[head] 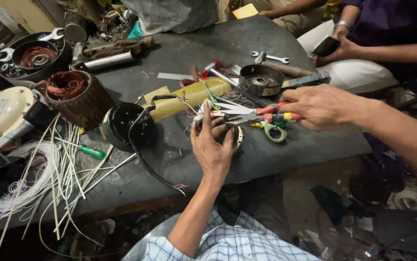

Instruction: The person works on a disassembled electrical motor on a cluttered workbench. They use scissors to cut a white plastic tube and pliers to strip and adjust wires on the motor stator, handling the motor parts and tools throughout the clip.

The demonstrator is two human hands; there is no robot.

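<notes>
place: a small electrical repair workshop, the kind where motors are stripped and rewound.
work surface: a worn, dark grey bench (pixel 266 154), scratched and crowded with parts.
motor parts: a stator with bare copper windings (pixel 68 86); a second wound core in a round black housing (pixel 36 55); a cream motor cover (pixel 0 113); a shallow metal bearing cup (pixel 260 79).
tools: a green-handled screwdriver (pixel 91 152), an open-ended spanner (pixel 271 58), a metal file (pixel 310 79).
wiring: loose white insulation sleeves and wire (pixel 49 174) spilling off the bench edge.
floor: scraps and debris (pixel 363 222) below the bench.
</notes>
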